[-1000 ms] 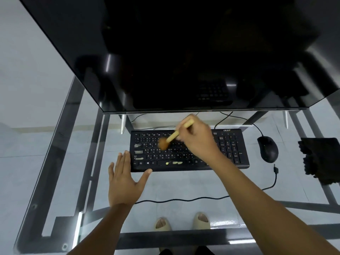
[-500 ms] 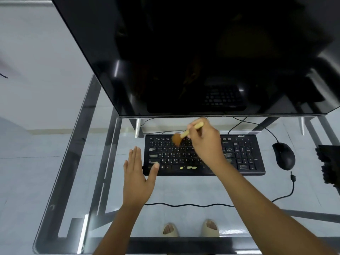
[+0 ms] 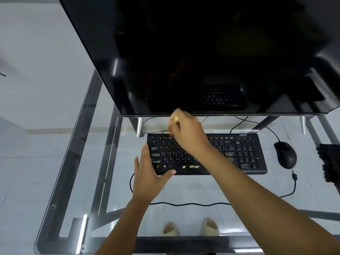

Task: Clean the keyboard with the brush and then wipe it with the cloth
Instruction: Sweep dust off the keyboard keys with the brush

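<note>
Glass desk (image 3: pixel 95 162) under a big dark monitor (image 3: pixel 202 52), and the right hand (image 3: pixel 189 134) has its fingers curled round the brush (image 3: pixel 176 119), only the pale handle tip showing, bristles hidden over the top-left key rows of the keyboard (image 3: pixel 239 153). Left hand (image 3: pixel 147 173) lies flat, fingers straight, steadying the keyboard's left edge. I'd say brushing's midway: yellowish crumbs (image 3: pixel 191 166) sit on the bottom row, and the dark cloth (image 3: pixel 329 162) lies untouched at far right.
</note>
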The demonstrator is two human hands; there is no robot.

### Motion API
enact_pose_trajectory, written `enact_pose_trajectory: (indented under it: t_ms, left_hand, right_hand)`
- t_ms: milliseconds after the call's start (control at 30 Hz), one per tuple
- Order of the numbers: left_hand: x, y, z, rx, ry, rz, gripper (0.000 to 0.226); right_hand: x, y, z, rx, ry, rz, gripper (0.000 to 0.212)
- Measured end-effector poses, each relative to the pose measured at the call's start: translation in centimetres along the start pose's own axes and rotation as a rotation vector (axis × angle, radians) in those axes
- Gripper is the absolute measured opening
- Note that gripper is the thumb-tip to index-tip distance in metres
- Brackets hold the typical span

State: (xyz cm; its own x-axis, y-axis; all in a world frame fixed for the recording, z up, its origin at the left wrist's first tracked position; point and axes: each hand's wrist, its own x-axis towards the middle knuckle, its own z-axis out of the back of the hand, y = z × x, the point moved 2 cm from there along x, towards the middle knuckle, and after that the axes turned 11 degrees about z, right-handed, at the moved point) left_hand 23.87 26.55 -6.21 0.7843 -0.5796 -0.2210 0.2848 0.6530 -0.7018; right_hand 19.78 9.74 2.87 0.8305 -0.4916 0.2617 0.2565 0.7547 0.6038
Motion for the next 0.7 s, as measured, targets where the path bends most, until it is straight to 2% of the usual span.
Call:
enact_pose_trajectory:
  t_ms: [67,167,200,300,367,433,500,533,600,633,700]
  left_hand:
    - [0.1,0.0,-0.1,0.003,-0.014,-0.012,0.115]
    - [0.1,0.0,0.0,0.011,-0.024,0.0,0.114]
    - [0.1,0.0,0.1,0.017,-0.026,0.0,0.114]
    - [0.0,-0.2,0.1,0.02,-0.015,0.004,0.114]
    - [0.0,-0.2,0.3,0.032,-0.016,0.002,0.114]
    - [0.0,0.0,0.4,0.059,-0.02,-0.017,0.114]
    - [0.1,0.0,0.3,0.111,-0.013,-0.055,0.114]
    - [0.2,-0.2,0.2,0.143,-0.012,-0.08,0.115]
    - [0.5,-1.2,0.0,0.198,-0.008,-0.135,0.117]
    - [0.7,-1.8,-0.2,0.218,0.005,-0.165,0.118]
    - [0.8,-3.1,-0.7,0.255,0.041,-0.22,0.12]
  right_hand:
    - [0.4,0.5,0.1,0.061,-0.052,0.052,0.005]
    - [0.5,1.3,-1.1,0.103,0.162,0.049,0.006]
    - [0.5,1.3,-1.4,0.068,0.166,0.068,0.007]
    - [0.7,1.1,-1.1,0.076,0.016,0.082,0.006]
    - [0.5,0.8,-0.7,0.13,0.06,0.039,0.006]
    - [-0.3,0.3,-0.4,-0.013,0.179,0.056,0.012]
    - [-1.2,-0.4,0.9,-0.105,0.076,0.048,0.013]
    - [-1.7,-0.6,1.7,-0.066,-0.007,0.028,0.01]
    - [-2.6,-1.2,2.7,0.181,-0.022,-0.077,0.007]
    - [-3.2,-1.5,2.8,0.297,0.061,-0.145,0.007]
    - [-4.4,-2.2,3.0,0.279,0.199,-0.177,0.007]
